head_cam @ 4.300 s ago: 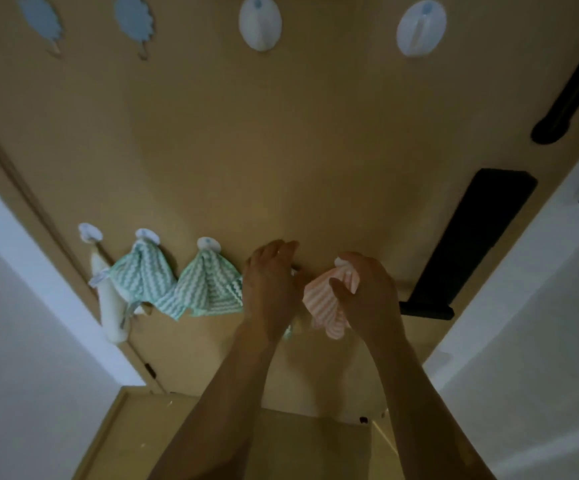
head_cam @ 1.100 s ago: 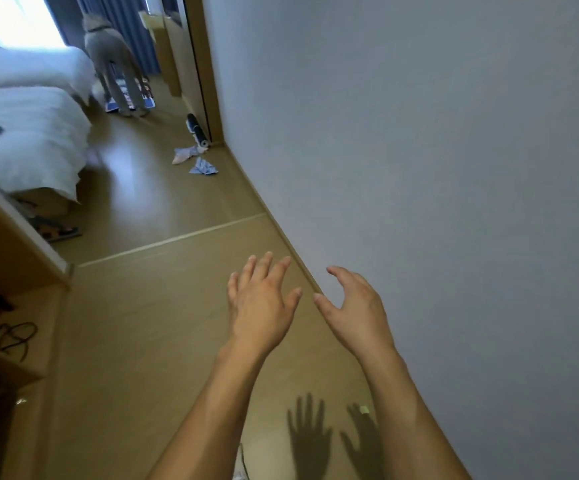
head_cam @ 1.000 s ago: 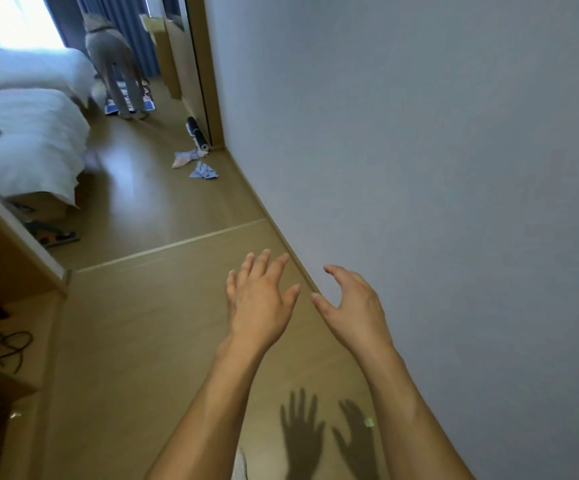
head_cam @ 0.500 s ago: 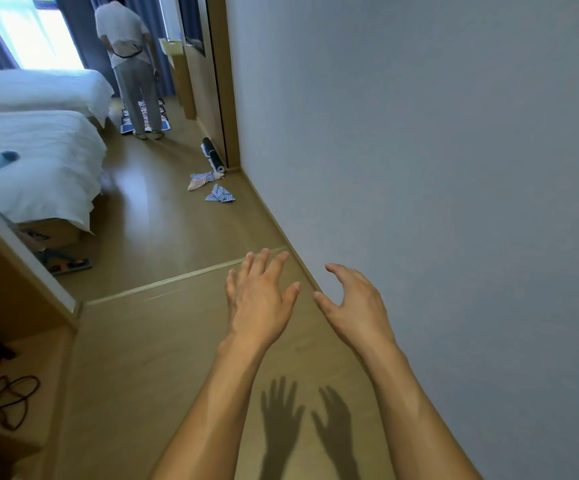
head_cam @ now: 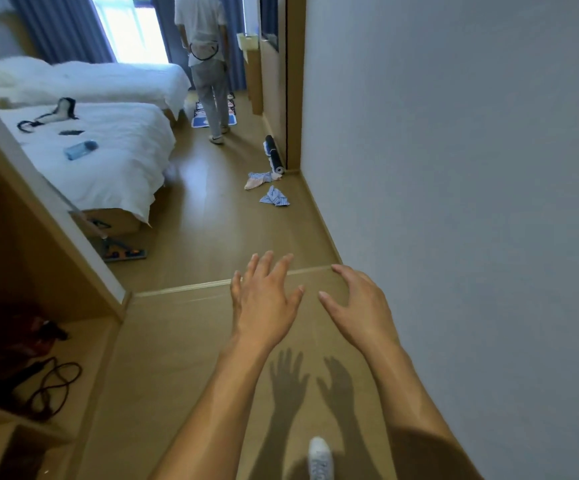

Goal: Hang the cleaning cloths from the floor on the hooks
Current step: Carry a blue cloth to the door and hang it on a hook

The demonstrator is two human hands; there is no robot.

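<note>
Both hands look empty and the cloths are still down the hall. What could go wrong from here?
The blue striped cloth and pink-and-blue cloth lie apart, so one could get left behind. The rolled mat right beside them could be a trip hazard. Another person stands just beyond, and a collision seems possible.

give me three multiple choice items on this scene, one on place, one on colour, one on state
1. Where do the cloths lie?
A. on the bed
B. on the floor by the wall
C. on a shelf

2. What colour is the near cloth?
A. blue-and-white striped
B. plain green
C. plain black

3. How are the hands?
A. both hold cloths
B. left holds a cloth
C. both open and empty

Key: 1 B, they lie on the wooden floor near the wall's corner. 2 A, blue stripes show on it. 3 C, the left hand and right hand have spread fingers and hold nothing.
</note>
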